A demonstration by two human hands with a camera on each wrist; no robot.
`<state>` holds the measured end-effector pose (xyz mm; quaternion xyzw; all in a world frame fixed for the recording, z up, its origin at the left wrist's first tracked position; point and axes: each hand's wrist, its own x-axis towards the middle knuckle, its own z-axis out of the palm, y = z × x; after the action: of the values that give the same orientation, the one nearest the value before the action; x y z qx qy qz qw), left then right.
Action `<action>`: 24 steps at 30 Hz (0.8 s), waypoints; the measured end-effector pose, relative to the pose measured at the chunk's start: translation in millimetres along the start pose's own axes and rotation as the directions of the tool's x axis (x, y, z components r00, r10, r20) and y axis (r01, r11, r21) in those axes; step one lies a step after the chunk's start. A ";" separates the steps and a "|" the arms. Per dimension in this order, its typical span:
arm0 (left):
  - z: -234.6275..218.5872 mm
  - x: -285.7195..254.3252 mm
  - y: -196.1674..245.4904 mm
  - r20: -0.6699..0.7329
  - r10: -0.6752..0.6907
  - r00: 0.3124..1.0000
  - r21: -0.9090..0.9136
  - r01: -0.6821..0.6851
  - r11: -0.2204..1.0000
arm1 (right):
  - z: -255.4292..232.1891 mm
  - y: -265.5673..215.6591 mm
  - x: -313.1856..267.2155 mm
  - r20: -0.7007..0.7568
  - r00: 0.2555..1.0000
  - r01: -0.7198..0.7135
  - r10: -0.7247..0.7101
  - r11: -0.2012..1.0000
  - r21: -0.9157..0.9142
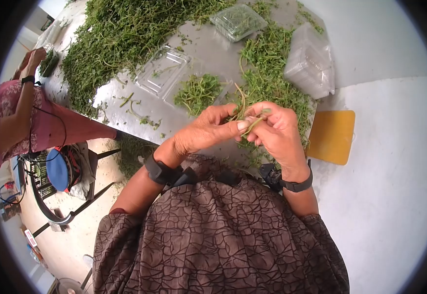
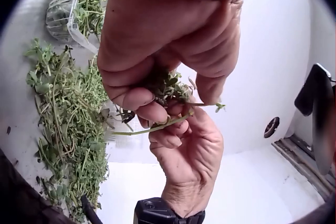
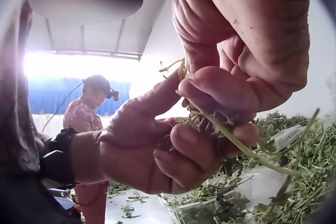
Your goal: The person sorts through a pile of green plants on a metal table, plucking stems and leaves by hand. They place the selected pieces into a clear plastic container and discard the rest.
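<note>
Both hands meet above the table's near edge. The left hand (image 1: pixel 206 128) curls its fingers round a small bunch of green sprigs (image 2: pixel 170 88), seen in the left wrist view. Between thumb and fingers the right hand (image 1: pixel 278 134) pinches a green stem (image 3: pixel 236 142), which sticks out across the right wrist view. The fingertips of the two hands touch or nearly touch. Just beyond them an open clear container (image 1: pixel 198 93) holds loose greens, its lid (image 1: pixel 162 73) lying folded back. Part of the bunch is hidden by the fingers.
A large heap of greens (image 1: pixel 120 39) covers the far left, with another pile (image 1: pixel 267 63) at right. A filled clear box (image 1: pixel 238 22) stands behind, stacked containers (image 1: pixel 310 61) at the right edge. Another person (image 1: pixel 20 115) stands left; a yellow stool (image 1: pixel 332 137) is at right.
</note>
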<state>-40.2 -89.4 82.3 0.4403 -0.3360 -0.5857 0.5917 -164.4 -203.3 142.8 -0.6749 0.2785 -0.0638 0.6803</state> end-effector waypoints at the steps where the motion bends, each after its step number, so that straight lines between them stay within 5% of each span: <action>1: 0.3 -2.0 1.1 -0.001 -0.007 1.000 -0.004 0.007 1.000 | -1.5 3.2 2.1 0.035 0.999 0.029 -0.029 1.000 0.006; 6: -14.2 -9.1 5.5 -0.049 -0.051 0.997 -0.019 0.050 0.999 | -8.9 5.1 2.7 -0.066 0.988 0.130 -0.141 0.982 -0.140; 11: -27.2 -14.3 3.5 -0.009 0.092 0.996 -0.383 -0.089 0.920 | -17.3 16.3 3.0 -0.040 0.963 0.247 -0.268 0.928 -0.278; 16: -23.8 -11.8 3.5 0.092 0.102 0.991 -0.506 -0.042 0.861 | -1.5 26.0 6.2 0.114 0.972 0.220 -0.204 0.963 -0.156; 24: -35.8 -25.0 8.8 0.048 0.065 0.997 -0.603 -0.023 0.798 | -19.8 36.1 9.5 -0.007 0.994 0.110 -0.113 0.983 -0.150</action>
<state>-6.1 -60.7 79.5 0.2021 -0.1624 -0.6626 0.7027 -176.0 -222.3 106.9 -0.7379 0.2495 -0.0859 0.6212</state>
